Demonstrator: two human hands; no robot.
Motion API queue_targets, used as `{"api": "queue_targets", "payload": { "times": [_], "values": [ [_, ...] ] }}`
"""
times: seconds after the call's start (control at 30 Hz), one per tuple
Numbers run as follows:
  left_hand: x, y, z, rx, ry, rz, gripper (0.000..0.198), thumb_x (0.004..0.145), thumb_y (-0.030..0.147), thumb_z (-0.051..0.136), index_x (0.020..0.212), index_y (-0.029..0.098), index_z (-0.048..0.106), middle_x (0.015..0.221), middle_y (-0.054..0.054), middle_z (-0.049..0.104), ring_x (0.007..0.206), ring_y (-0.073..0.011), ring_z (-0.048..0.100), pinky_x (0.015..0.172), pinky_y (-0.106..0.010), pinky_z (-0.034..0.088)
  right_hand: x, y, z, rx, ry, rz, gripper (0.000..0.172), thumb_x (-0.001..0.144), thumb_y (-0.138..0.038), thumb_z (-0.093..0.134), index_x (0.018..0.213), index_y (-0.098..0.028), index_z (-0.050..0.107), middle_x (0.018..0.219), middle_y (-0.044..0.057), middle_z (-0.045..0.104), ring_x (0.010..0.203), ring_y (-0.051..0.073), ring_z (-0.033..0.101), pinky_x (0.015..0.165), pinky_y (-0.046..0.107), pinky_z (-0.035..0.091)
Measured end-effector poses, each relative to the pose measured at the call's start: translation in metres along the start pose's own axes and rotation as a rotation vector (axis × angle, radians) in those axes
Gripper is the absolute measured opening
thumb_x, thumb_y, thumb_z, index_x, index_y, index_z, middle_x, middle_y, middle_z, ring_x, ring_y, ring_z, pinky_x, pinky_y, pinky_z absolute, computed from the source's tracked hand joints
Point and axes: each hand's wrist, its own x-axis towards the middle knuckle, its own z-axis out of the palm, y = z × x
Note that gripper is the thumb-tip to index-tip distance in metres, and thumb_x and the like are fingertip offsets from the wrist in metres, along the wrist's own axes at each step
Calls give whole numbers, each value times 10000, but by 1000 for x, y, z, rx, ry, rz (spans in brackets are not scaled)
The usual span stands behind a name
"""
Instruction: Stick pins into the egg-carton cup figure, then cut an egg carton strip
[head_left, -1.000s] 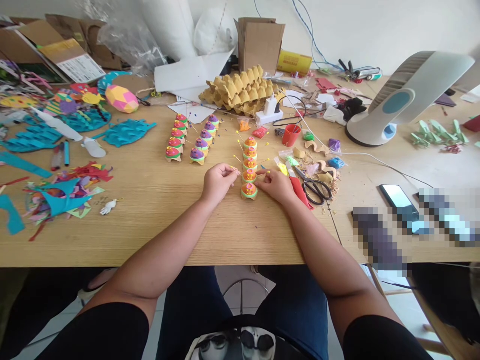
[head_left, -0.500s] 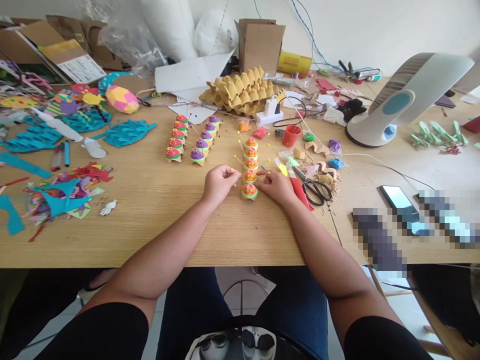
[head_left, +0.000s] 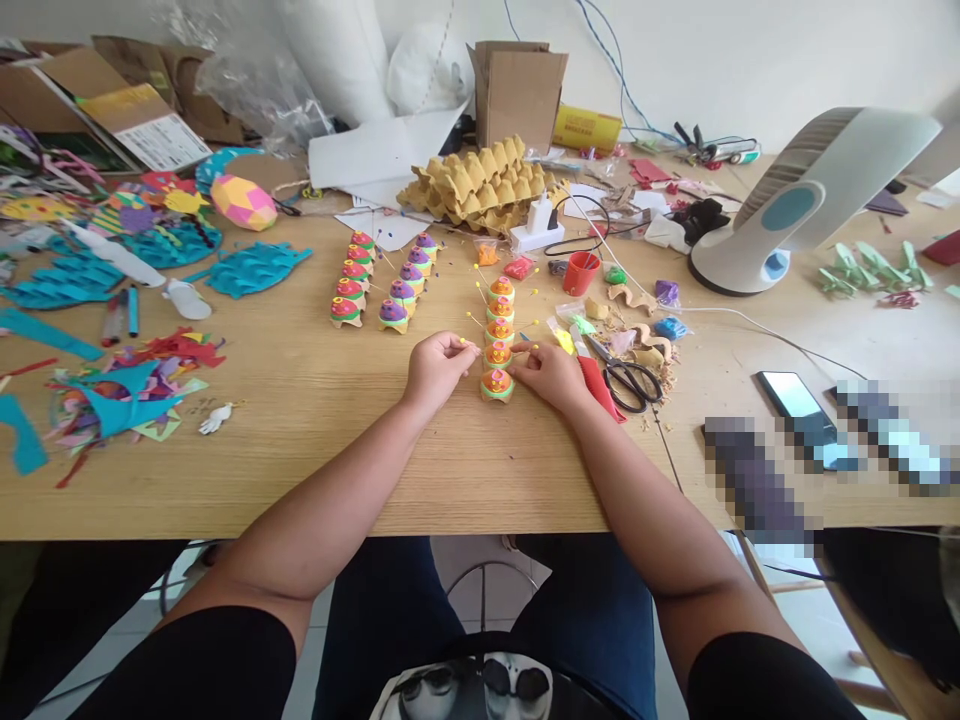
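Note:
An orange-and-green egg-carton caterpillar (head_left: 498,328) stands in a row of bumps before me, with smiling faces and thin yellow-tipped antennae on its far bumps. My left hand (head_left: 442,372) is on its left side, thumb and fingertips pinched on a thin yellow-tipped stick against the second bump from the front. From the other side, my right hand (head_left: 551,372) pinches a similar yellow-tipped stick at the same bump. Farther left are a red egg-carton caterpillar (head_left: 352,280) and a purple one (head_left: 409,283), both with dark-tipped antennae.
Scissors (head_left: 632,385) with black handles and a red-handled knife (head_left: 598,385) lie right of my right hand among carton scraps. Behind are a red cup (head_left: 581,272), stacked egg cartons (head_left: 480,190) and a fan (head_left: 795,210). Paper scraps (head_left: 127,390) are heaped at left; a phone (head_left: 806,420) lies at right.
Both hands hold nearly the same pinch at the caterpillar's sides. The whole view has shifted very slightly; nothing else has visibly moved.

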Motion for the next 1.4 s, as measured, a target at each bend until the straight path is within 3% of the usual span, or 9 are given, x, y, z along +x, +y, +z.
{"api": "queue_targets", "payload": {
  "times": [0.4, 1.03, 1.4],
  "values": [
    [1, -4, -1, 23, -6, 2, 157, 704, 292, 749, 735, 159, 671, 738, -34, 726, 616, -121, 630, 514, -197, 461, 1, 2, 0, -3, -28, -39, 419, 845, -409, 706, 1239, -268, 719, 639, -55, 528, 585, 116, 461, 560, 275, 245],
    [-2, -2, 0, 91, -29, 32, 152, 729, 308, 719, 748, 166, 670, 709, -9, 689, 540, -89, 511, 514, -209, 381, 1, 1, -1, -21, -38, -40, 418, 856, -433, 687, 1234, -256, 726, 632, -48, 527, 589, 124, 462, 556, 271, 249],
    [-2, -7, 0, 167, -57, 95, 129, 742, 298, 709, 745, 172, 681, 741, -10, 703, 654, -125, 604, 639, -234, 458, 2, 2, 0, -49, -40, -47, 363, 857, -430, 683, 1166, -247, 739, 727, -31, 645, 582, 119, 457, 538, 274, 247]
  ]
}}
